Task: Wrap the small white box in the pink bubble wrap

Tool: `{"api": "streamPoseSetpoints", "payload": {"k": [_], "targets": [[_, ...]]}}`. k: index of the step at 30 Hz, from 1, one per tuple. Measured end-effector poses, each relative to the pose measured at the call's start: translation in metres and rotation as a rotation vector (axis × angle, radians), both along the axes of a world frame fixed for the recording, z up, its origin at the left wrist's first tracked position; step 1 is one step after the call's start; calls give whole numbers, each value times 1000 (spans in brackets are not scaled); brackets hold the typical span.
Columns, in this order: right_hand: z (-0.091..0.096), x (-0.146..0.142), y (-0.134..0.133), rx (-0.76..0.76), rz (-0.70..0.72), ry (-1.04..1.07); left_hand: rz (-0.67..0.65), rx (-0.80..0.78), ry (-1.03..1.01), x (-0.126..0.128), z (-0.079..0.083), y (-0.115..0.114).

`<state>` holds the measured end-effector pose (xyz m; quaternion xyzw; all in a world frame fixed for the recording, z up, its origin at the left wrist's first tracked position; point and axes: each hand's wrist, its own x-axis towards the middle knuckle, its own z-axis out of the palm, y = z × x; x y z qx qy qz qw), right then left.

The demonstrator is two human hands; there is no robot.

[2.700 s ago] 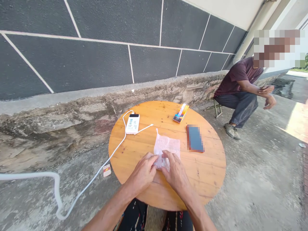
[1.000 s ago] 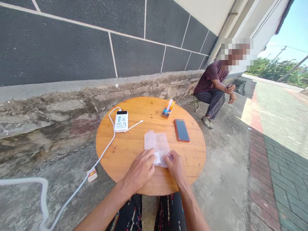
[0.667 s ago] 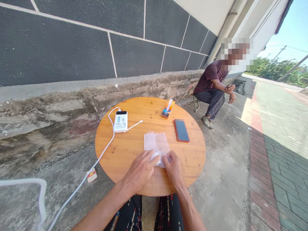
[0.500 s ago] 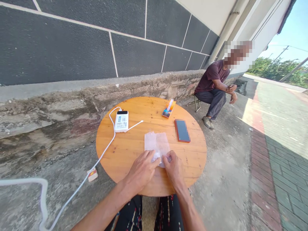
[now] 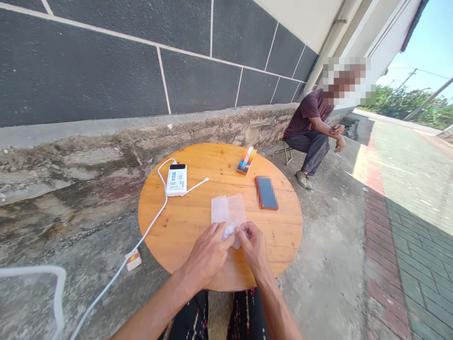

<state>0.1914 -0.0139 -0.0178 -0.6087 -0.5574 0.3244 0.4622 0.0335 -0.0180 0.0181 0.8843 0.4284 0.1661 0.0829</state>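
A thin, see-through white sheet (image 5: 228, 208) lies on the round wooden table (image 5: 191, 222), its near edge between my hands. Close to that edge is a small crumpled white bundle (image 5: 229, 232); its contents cannot be made out. My left hand (image 5: 209, 250) is closed over the sheet's near left part, with the fingertips at the bundle. On the other side, my right hand (image 5: 252, 243) pinches the near right edge of the sheet between thumb and curled fingers. Both hands partly cover the bundle.
A white power bank (image 5: 176, 180) with a cable stands left on the table. Toward the back right are an orange tape dispenser (image 5: 247, 161) and a red-edged phone (image 5: 266, 193). A person (image 5: 311, 123) sits beyond, by the wall. A small box (image 5: 133, 260) lies on the ground.
My right hand has shifted slightly left, drawing the sheet's right side inward toward the bundle. My left hand stays nearly in place. The whole view has moved a little.
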Motion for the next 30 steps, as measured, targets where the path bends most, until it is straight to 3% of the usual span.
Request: {"api": "streamPoseSetpoints", "payload": {"k": [7, 13, 19, 30], "targets": [[3, -2, -4, 40, 76, 37, -12, 29, -54, -1, -5, -1], [3, -4, -12, 88, 71, 14, -9, 47, -254, -4, -10, 1], [3, -6, -19, 111, 86, 29, 0, 147, -290, -9, -19, 3], [0, -20, -18, 194, -45, -161, -78, 49, -261, -12, -11, 8]]}}
